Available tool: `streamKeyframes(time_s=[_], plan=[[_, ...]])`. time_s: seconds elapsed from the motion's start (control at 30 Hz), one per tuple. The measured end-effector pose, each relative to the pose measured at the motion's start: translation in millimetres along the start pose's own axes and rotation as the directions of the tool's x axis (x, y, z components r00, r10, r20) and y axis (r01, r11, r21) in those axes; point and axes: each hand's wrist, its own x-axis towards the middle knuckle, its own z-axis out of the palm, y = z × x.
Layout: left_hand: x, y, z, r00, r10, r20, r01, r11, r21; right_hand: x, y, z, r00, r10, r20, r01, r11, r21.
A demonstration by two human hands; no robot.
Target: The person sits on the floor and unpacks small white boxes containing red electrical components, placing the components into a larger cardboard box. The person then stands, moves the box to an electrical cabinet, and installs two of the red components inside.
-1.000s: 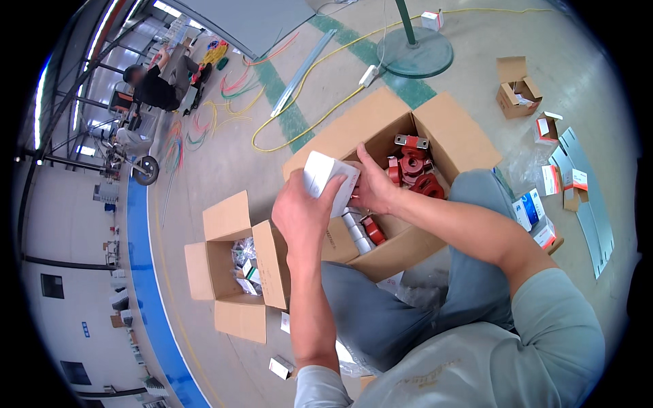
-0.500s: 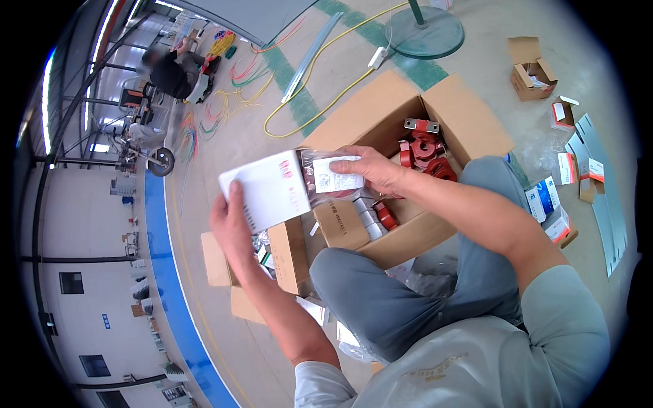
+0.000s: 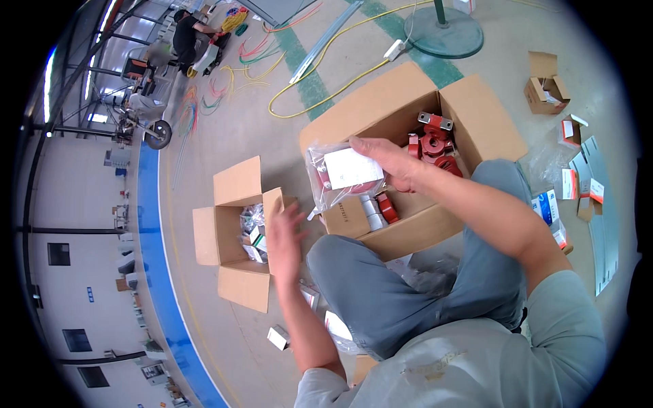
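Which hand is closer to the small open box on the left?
Left. The left hand is at the right side of the small open box; the right hand is farther off, over the larger box, holding a clear bag.

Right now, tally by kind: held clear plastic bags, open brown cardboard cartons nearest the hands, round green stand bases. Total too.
Clear plastic bag in the grip of the right hand: 1
Open brown cardboard cartons nearest by: 2, one larger, one smaller
Round green stand base: 1
Total: 4
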Motion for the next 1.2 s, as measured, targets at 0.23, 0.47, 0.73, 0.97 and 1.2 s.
streamKeyframes(time_s=[0.23, 0.47, 0.73, 0.97, 1.2], plan=[[45.9, 10.1, 118.8, 0.962, 0.214, -0.171, -0.158, 0.943, 0.293, -7.2, 6.5, -3.6, 0.996, 0.009, -0.089, 0.001, 0.994, 0.111], [60.4, 19.6, 114.1, 0.792, 0.551, -0.264, -0.391, 0.789, 0.474, -5.5, -1.5, -0.9, 0.99, 0.053, -0.129, -0.031, 0.985, 0.167], [54.9, 78.9, 111.7, 0.675, 0.698, -0.24, -0.484, 0.664, 0.57, -11.2, -5.8, 1.7, 0.998, 0.066, 0.026, -0.069, 0.981, 0.18], [57.1, 85.0, 98.9, 0.478, 0.876, 0.066, -0.613, 0.279, 0.74, -9.3, -2.0, -1.5, 0.994, 0.1, -0.043, -0.098, 0.994, 0.044], [32.3, 108.6, 96.8, 0.775, 0.603, -0.187, -0.549, 0.79, 0.273, -5.7, 3.6, 4.6, 0.997, 0.074, -0.011, -0.073, 0.996, 0.06]])
